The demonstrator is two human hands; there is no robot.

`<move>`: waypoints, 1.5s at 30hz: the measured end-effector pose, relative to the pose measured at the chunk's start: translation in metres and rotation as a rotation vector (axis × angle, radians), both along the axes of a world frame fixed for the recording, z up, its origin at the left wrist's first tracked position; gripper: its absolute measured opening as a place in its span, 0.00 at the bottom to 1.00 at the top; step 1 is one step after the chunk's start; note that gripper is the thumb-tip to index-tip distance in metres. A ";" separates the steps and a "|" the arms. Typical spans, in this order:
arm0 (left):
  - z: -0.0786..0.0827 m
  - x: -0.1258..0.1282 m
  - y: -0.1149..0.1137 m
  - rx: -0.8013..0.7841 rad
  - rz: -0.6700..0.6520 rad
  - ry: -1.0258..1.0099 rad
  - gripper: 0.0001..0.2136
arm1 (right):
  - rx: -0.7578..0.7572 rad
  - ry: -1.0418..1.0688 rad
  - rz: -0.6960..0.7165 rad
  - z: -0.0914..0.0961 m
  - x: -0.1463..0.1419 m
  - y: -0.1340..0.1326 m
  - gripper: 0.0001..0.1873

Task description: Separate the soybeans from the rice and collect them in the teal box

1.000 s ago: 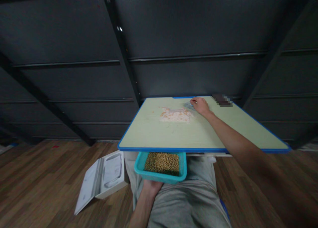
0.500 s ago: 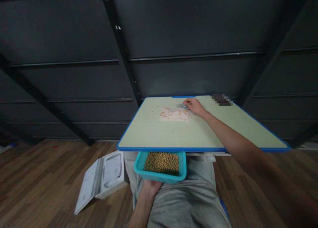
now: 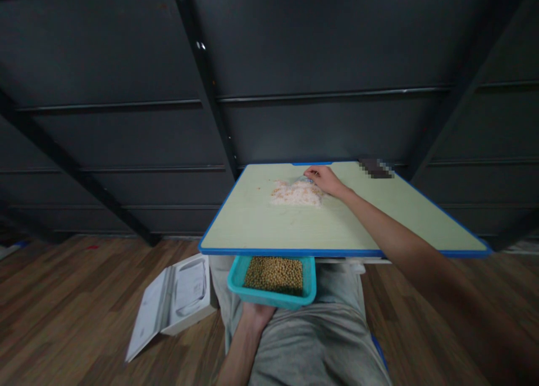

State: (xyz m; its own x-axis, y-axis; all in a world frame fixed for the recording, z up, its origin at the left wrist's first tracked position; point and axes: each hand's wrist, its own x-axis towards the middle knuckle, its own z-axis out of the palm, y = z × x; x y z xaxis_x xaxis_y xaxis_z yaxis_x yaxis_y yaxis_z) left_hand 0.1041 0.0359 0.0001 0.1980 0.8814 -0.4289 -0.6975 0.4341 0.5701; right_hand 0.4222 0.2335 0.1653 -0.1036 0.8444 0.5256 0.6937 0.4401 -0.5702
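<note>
My left hand is under a teal plastic basket and supports it over my lap, fingers hidden beneath. Yellowish soybeans fill much of the basket. On the pale green tabletop lies a spread white pile, rice-like, with yellow-orange beans scattered through it. My right hand reaches over the pile's far right edge, its fingers pinched together and pointing left. Under the fingertips shows a small bluish-grey thing, too small to make out.
A dark pixelated object lies at the table's far right corner. An open white box with its lid folded out stands on the wooden floor, left of my legs. A dark panelled wall rises behind the table's blue far edge.
My right hand has shifted slightly left over the white pile, along with the bluish-grey thing at its fingers. The basket and my left hand look the same.
</note>
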 end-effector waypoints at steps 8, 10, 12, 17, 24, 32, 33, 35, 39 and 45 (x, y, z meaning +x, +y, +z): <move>0.003 0.002 -0.001 -0.057 0.035 -0.073 0.21 | 0.052 -0.010 0.068 0.009 -0.013 -0.008 0.12; 0.004 0.002 -0.001 -0.062 0.043 -0.088 0.23 | 0.050 -0.005 0.081 0.011 -0.016 -0.010 0.11; 0.004 0.002 -0.001 -0.069 0.049 -0.099 0.23 | 0.033 -0.002 0.094 0.013 -0.019 -0.013 0.11; 0.003 0.001 -0.001 -0.093 0.054 -0.124 0.23 | 0.037 -0.029 0.121 0.018 -0.024 -0.020 0.12; 0.004 0.000 -0.001 -0.089 0.053 -0.134 0.22 | 0.049 -0.112 0.097 0.025 -0.030 -0.028 0.13; 0.002 -0.001 -0.001 -0.078 0.029 -0.097 0.19 | 0.133 -0.221 0.026 0.033 -0.041 -0.041 0.13; 0.001 -0.001 -0.001 -0.079 0.028 -0.090 0.18 | 0.142 -0.232 0.018 0.034 -0.044 -0.044 0.14; -0.001 -0.002 0.000 -0.076 0.025 -0.078 0.18 | 0.155 -0.250 0.006 0.034 -0.049 -0.047 0.14; 0.001 -0.001 0.000 -0.057 0.022 -0.063 0.17 | 0.169 -0.280 0.009 0.032 -0.054 -0.050 0.15; 0.005 0.002 0.000 -0.064 0.032 -0.070 0.17 | 0.150 -0.312 0.012 0.030 -0.058 -0.051 0.14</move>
